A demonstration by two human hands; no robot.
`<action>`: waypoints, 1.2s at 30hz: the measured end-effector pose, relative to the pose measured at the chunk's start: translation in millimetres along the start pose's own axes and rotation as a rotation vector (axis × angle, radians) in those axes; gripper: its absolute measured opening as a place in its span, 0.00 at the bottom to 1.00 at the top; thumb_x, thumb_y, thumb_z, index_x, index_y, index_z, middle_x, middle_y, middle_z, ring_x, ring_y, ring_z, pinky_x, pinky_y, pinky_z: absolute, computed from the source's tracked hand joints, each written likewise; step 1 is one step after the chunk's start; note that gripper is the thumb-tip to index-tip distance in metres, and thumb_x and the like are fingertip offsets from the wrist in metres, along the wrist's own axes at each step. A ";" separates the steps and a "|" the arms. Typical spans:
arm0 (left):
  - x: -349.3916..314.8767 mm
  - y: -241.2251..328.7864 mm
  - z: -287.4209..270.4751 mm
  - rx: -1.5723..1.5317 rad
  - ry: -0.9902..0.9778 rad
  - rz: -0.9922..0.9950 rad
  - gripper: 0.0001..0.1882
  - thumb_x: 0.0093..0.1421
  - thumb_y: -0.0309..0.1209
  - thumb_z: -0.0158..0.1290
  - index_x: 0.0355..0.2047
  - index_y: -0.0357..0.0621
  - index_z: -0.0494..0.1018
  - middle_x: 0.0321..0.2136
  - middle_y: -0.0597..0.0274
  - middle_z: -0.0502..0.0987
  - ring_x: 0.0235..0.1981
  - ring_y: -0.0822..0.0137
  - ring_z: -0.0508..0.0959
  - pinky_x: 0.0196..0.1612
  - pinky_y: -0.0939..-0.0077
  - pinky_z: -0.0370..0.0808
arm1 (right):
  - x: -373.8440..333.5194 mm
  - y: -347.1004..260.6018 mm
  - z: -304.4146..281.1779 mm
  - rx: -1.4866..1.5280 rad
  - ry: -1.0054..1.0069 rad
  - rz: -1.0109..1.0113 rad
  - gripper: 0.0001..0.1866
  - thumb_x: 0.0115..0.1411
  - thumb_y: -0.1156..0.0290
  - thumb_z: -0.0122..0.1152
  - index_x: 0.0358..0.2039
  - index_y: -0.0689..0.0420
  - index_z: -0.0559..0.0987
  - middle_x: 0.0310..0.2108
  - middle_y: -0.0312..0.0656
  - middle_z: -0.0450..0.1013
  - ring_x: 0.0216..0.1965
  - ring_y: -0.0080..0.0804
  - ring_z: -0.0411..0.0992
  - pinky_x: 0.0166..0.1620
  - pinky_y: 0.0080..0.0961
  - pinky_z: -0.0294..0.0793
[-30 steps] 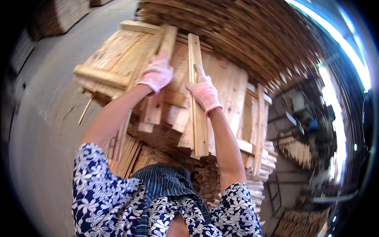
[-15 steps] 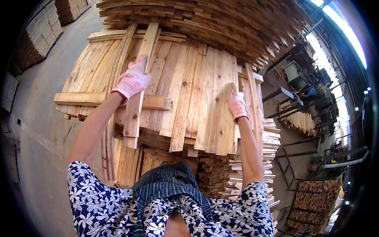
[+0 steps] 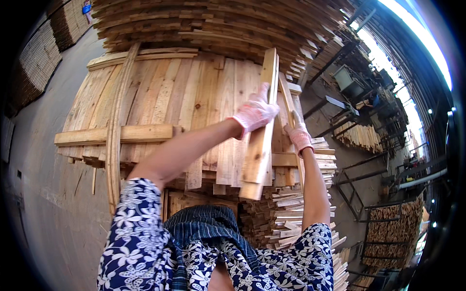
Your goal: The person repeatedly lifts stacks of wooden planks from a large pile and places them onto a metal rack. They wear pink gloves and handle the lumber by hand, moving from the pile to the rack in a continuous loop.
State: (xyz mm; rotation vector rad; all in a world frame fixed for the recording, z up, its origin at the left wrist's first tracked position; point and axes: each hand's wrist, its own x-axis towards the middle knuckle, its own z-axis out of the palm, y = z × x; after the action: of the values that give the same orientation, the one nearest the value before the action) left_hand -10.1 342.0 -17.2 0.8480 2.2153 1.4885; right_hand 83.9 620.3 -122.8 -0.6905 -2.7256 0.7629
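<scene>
My left hand (image 3: pixel 256 114), in a pink-and-white knit glove, is closed around a wooden board (image 3: pixel 255 162) tilted over the right part of a layer of planks (image 3: pixel 160 89). A second board's edge seems to show along its right side. My right hand (image 3: pixel 299 137), gloved alike, is at the layer's right edge, its thumb and fingers about a narrow wooden strip (image 3: pixel 287 97). On the left, a crosspiece (image 3: pixel 145 132) lies over the planks, crossed by long thin strips (image 3: pixel 116 116). Part of another crosspiece (image 3: pixel 284 159) shows below my hands.
A tall stack of boards (image 3: pixel 208 24) stands beyond the planks. Loose wood pieces (image 3: pixel 286 213) are piled below on the right. Metal frames (image 3: pixel 352 194) and a bundle of sticks (image 3: pixel 359 135) are farther right. Stacked timber (image 3: pixel 34 63) stands across the concrete floor (image 3: pixel 43 169) at far left.
My left hand has carried the board from the left part of the layer over to the right. My right hand has shifted from the plank tops to the strip at the right edge.
</scene>
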 end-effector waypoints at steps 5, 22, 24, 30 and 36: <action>47.1 0.5 102.8 0.039 -0.026 -0.275 0.46 0.62 0.45 0.56 0.74 0.45 0.45 0.64 0.27 0.61 0.62 0.39 0.70 0.63 0.57 0.69 | -12.4 -17.3 -27.7 0.462 -0.068 0.178 0.43 0.62 0.60 0.66 0.74 0.50 0.58 0.41 0.41 0.79 0.35 0.26 0.74 0.39 0.26 0.75; 69.1 -25.0 65.5 0.440 -0.007 -0.034 0.23 0.63 0.38 0.48 0.57 0.43 0.75 0.61 0.44 0.71 0.64 0.48 0.69 0.64 0.49 0.65 | -63.3 -126.8 -63.4 0.727 -0.151 0.018 0.35 0.67 0.63 0.61 0.73 0.47 0.61 0.35 0.35 0.72 0.25 0.16 0.66 0.27 0.15 0.70; 59.0 -22.3 3.4 0.147 0.079 -0.059 0.20 0.62 0.35 0.51 0.54 0.43 0.76 0.56 0.46 0.75 0.60 0.51 0.74 0.58 0.53 0.74 | -66.1 -178.7 -44.5 0.754 -0.261 -0.067 0.35 0.69 0.60 0.59 0.73 0.46 0.60 0.35 0.36 0.73 0.26 0.16 0.68 0.28 0.15 0.71; -26.4 21.7 -149.3 0.279 0.634 -0.227 0.25 0.62 0.32 0.53 0.59 0.36 0.68 0.55 0.44 0.73 0.57 0.46 0.77 0.49 0.41 0.79 | -45.5 -310.8 39.9 1.055 -0.565 -0.168 0.20 0.67 0.56 0.65 0.55 0.47 0.72 0.31 0.34 0.72 0.22 0.18 0.67 0.22 0.13 0.67; -112.2 -11.5 -226.7 0.513 0.663 -0.272 0.21 0.62 0.33 0.50 0.54 0.41 0.73 0.53 0.47 0.78 0.55 0.48 0.80 0.52 0.47 0.79 | 17.7 -386.7 234.2 1.071 -0.723 -0.423 0.27 0.63 0.59 0.67 0.60 0.56 0.74 0.49 0.41 0.76 0.48 0.30 0.73 0.51 0.27 0.75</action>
State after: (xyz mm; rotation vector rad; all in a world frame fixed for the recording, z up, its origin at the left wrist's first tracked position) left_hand -58.6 104.5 56.0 0.1398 3.1237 1.1893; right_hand -156.0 237.0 -109.9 0.4621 -2.2076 2.3418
